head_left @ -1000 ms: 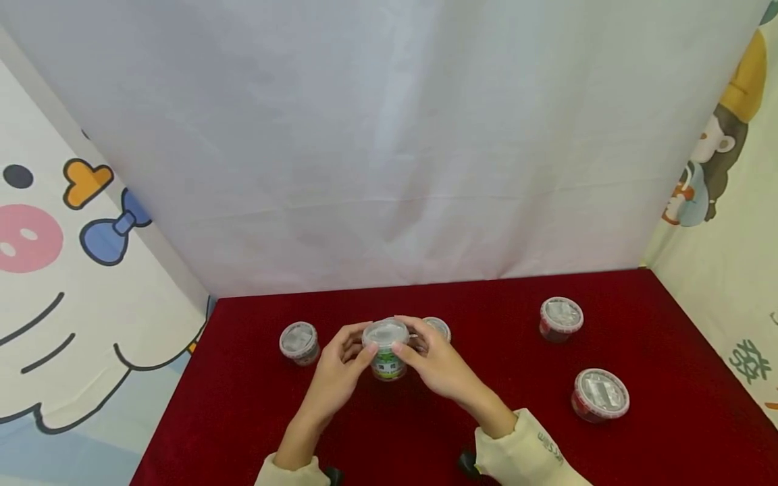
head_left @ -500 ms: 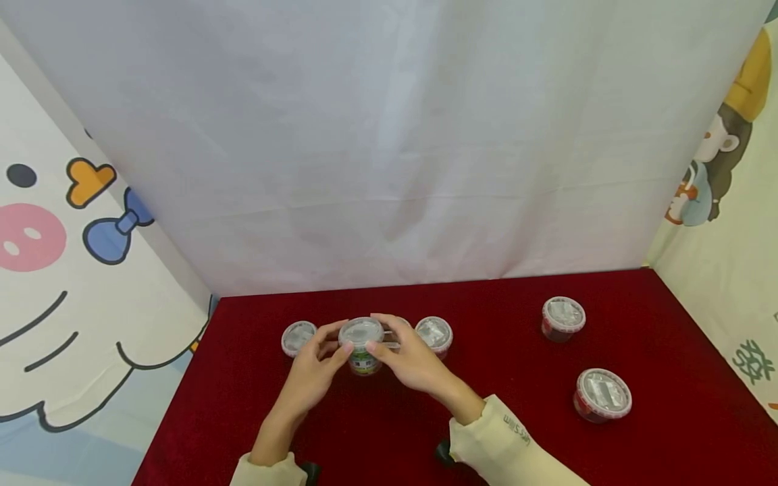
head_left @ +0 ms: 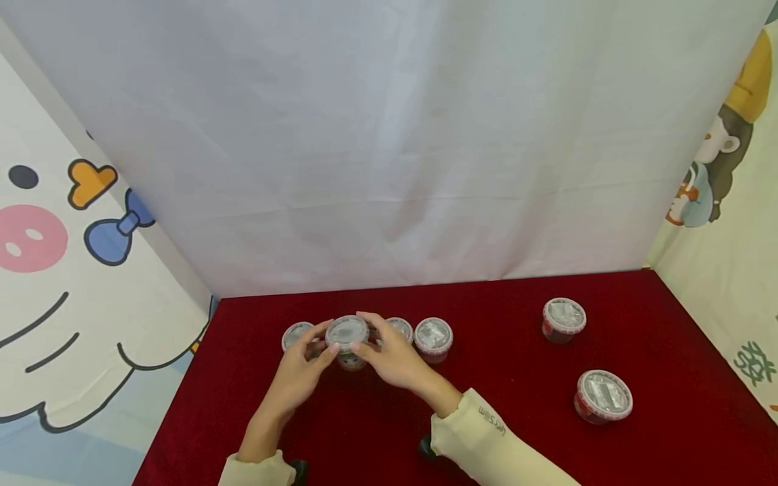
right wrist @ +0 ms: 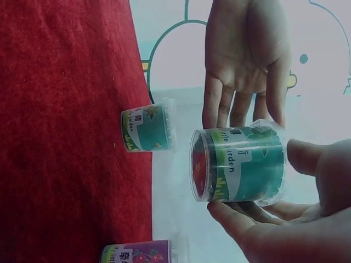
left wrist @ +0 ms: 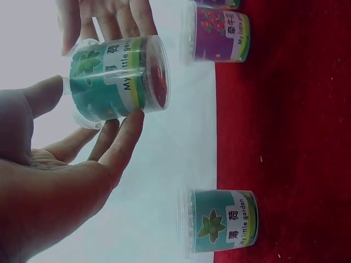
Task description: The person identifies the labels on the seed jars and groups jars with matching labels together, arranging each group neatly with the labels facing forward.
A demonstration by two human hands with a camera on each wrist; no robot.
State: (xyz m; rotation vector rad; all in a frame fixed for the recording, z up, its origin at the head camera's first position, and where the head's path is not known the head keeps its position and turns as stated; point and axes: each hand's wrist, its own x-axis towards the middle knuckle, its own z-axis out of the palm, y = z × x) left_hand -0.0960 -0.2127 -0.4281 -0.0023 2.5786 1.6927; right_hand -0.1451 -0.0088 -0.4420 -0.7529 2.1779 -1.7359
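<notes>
Both hands hold one clear plastic planting cup with a lid and a green "My little garden" label. My left hand grips it from the left and my right hand from the right, thumbs toward me at the lid's rim. The cup is raised off the table; its underside shows in the left wrist view, where the held cup has a leaf picture. Just left of it stands another green-labelled cup, partly behind my left fingers in the head view. A purple-labelled cup stands to its right.
The red cloth-covered table carries more lidded cups: one partly behind my right hand, a nearby cup, a far right cup and a nearer right cup. A white curtain hangs behind the table.
Both hands have carried the held cup leftward, close to the left cup. Two cups right of my right hand have come into fuller view.
</notes>
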